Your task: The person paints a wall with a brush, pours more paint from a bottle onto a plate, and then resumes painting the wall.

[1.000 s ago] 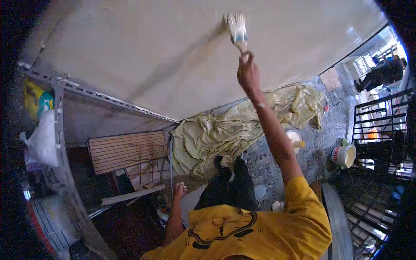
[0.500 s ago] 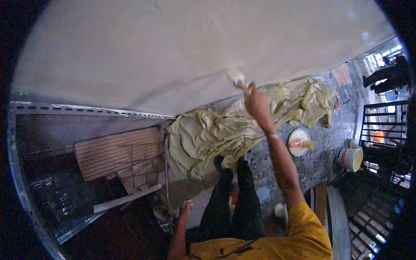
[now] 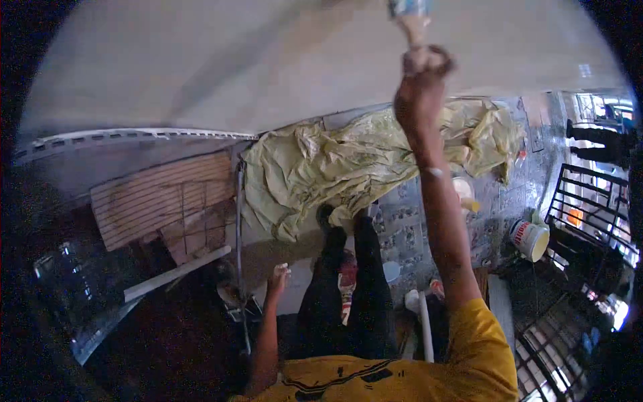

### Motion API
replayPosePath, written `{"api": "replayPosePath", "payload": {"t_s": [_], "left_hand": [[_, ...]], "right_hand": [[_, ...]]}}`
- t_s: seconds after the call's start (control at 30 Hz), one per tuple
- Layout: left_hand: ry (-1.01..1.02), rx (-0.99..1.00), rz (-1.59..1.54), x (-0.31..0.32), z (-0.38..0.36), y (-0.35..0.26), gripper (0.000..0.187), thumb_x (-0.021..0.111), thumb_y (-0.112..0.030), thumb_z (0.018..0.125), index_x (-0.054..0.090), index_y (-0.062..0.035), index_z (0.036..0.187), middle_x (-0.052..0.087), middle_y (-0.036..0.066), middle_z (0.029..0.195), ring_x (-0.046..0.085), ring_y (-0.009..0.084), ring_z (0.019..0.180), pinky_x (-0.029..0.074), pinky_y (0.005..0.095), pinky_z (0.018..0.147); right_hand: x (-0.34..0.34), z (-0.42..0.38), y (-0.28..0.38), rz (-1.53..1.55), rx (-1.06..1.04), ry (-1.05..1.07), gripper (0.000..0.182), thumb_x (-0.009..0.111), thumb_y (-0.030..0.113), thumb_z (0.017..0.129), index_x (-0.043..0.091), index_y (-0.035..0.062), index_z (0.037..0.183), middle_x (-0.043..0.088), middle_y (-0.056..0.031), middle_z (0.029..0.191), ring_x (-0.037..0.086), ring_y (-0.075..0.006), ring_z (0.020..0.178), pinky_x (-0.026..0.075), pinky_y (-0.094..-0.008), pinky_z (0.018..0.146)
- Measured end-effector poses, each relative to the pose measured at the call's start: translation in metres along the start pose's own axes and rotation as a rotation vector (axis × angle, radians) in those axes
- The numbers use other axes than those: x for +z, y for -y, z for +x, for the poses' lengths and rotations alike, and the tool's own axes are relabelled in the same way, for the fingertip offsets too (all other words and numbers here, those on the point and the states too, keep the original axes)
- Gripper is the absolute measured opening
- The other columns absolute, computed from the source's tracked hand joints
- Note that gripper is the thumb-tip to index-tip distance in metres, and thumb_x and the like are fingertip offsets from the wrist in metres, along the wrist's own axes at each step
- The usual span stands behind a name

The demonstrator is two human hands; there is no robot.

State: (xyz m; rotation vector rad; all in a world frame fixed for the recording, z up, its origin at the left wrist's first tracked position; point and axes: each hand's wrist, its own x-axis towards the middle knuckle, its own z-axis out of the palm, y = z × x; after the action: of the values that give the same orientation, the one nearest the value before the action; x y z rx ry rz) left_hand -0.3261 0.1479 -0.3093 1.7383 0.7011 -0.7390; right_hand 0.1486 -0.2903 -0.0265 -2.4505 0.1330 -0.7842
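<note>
Raised against the pale wall (image 3: 268, 74), my right hand (image 3: 422, 90) grips a paintbrush (image 3: 413, 28) by its handle. The brush has a blue and white band, and its bristles run out of view at the top. Down by my left leg, my left hand (image 3: 278, 278) is closed, with something small and whitish at its fingertips that I cannot make out. Below the wall, a crumpled yellowish plastic sheet (image 3: 335, 161) lies along the floor. My right forearm partly covers a white lid (image 3: 462, 186) with a yellowish container on it.
A white paint bucket (image 3: 529, 240) stands on the tiled floor at right, near a dark metal grille (image 3: 589, 201). At left are a perforated metal strip (image 3: 147, 134) and ribbed brown panels (image 3: 167, 194). Another person's dark-clothed legs (image 3: 596, 141) show at far right.
My right hand has moved up the wall with the paintbrush, which now reaches the top edge of view. The view has shifted, and my left hand appears slightly higher.
</note>
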Motion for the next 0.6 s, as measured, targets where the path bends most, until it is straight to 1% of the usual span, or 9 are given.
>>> {"api": "replayPosePath", "payload": {"t_s": [0.03, 0.13, 0.23, 0.33, 0.4, 0.43, 0.5, 0.53, 0.6], "left_hand": [[0.002, -0.05, -0.019, 0.005, 0.002, -0.007, 0.033, 0.053, -0.025, 0.092, 0.058, -0.0016, 0.115, 0.065, 0.009, 0.093, 0.063, 0.017, 0.078, 0.049, 0.0308, 0.07], [0.0, -0.133, -0.052, 0.021, 0.012, -0.022, 0.034, 0.054, -0.027, 0.092, 0.058, -0.0021, 0.115, 0.064, 0.007, 0.093, 0.062, 0.0145, 0.079, 0.048, 0.0297, 0.069], [-0.01, -0.14, -0.115, 0.039, 0.012, -0.071, 0.035, 0.054, -0.028, 0.092, 0.058, -0.0027, 0.115, 0.063, 0.006, 0.092, 0.06, 0.0139, 0.081, 0.047, 0.0286, 0.069], [0.018, -0.149, -0.169, 0.05, 0.033, -0.069, 0.036, 0.053, -0.03, 0.093, 0.058, -0.0031, 0.116, 0.063, 0.006, 0.095, 0.06, 0.0141, 0.083, 0.046, 0.0282, 0.07], [0.04, -0.168, -0.179, 0.056, 0.045, -0.071, 0.037, 0.053, -0.031, 0.093, 0.058, -0.0033, 0.116, 0.062, 0.006, 0.097, 0.059, 0.0142, 0.085, 0.046, 0.0282, 0.07], [0.045, -0.154, -0.238, 0.06, 0.05, -0.078, 0.037, 0.052, -0.032, 0.093, 0.058, -0.0037, 0.117, 0.063, 0.006, 0.097, 0.059, 0.0136, 0.084, 0.046, 0.0278, 0.07], [0.044, -0.138, -0.309, 0.072, 0.059, -0.103, 0.038, 0.052, -0.032, 0.094, 0.058, -0.0041, 0.118, 0.063, 0.006, 0.098, 0.059, 0.013, 0.082, 0.047, 0.0275, 0.07], [0.04, -0.156, -0.353, 0.079, 0.063, -0.116, 0.038, 0.051, -0.033, 0.094, 0.058, -0.0047, 0.118, 0.064, 0.006, 0.096, 0.06, 0.0127, 0.081, 0.047, 0.027, 0.07], [0.028, -0.171, -0.407, 0.091, 0.075, -0.136, 0.038, 0.051, -0.034, 0.095, 0.058, -0.0054, 0.119, 0.065, 0.006, 0.095, 0.06, 0.0124, 0.08, 0.048, 0.0264, 0.069]], "right_hand": [[0.032, -0.022, -0.022, 0.087, 0.052, 0.102, 0.027, 0.044, 0.023, 0.097, 0.034, 0.0051, 0.116, 0.055, -0.023, 0.103, 0.058, -0.0448, 0.076, 0.044, -0.053, 0.058], [0.114, -0.103, -0.087, -0.012, 0.104, 0.258, 0.031, 0.043, 0.025, 0.097, 0.029, 0.0075, 0.119, 0.062, -0.0244, 0.079, 0.057, -0.0474, 0.058, 0.041, -0.0558, 0.05], [0.152, -0.155, -0.107, -0.059, 0.378, 0.502, 0.03, 0.048, 0.023, 0.094, 0.036, 0.0077, 0.116, 0.061, -0.0235, 0.08, 0.057, -0.049, 0.065, 0.043, -0.0572, 0.058], [0.195, -0.226, -0.165, -0.139, 0.352, 0.619, 0.028, 0.053, 0.022, 0.089, 0.044, 0.0061, 0.11, 0.062, -0.0215, 0.078, 0.058, -0.0488, 0.068, 0.043, -0.0578, 0.059], [0.201, -0.247, -0.181, -0.161, -0.077, 0.685, 0.037, 0.058, 0.03, 0.086, 0.051, 0.0018, 0.109, 0.063, -0.026, 0.083, 0.06, -0.0457, 0.075, 0.046, -0.0576, 0.067], [0.207, -0.247, -0.183, -0.16, -0.08, 0.689, 0.037, 0.058, 0.03, 0.086, 0.051, 0.0018, 0.109, 0.063, -0.026, 0.083, 0.06, -0.0457, 0.075, 0.046, -0.0576, 0.067], [0.211, -0.227, -0.173, -0.14, 0.259, 0.796, 0.035, 0.058, 0.03, 0.085, 0.058, -0.0012, 0.1, 0.064, -0.0259, 0.086, 0.06, -0.0465, 0.077, 0.046, -0.057, 0.069], [0.21, -0.215, -0.167, -0.14, 0.251, 0.801, 0.035, 0.058, 0.03, 0.085, 0.058, -0.0012, 0.1, 0.064, -0.0259, 0.086, 0.06, -0.0465, 0.077, 0.046, -0.057, 0.069], [0.194, -0.165, -0.135, -0.137, 0.078, 0.485, 0.033, 0.057, 0.028, 0.087, 0.061, -0.0037, 0.092, 0.063, -0.0265, 0.079, 0.061, -0.0451, 0.075, 0.047, -0.0535, 0.068]]}}
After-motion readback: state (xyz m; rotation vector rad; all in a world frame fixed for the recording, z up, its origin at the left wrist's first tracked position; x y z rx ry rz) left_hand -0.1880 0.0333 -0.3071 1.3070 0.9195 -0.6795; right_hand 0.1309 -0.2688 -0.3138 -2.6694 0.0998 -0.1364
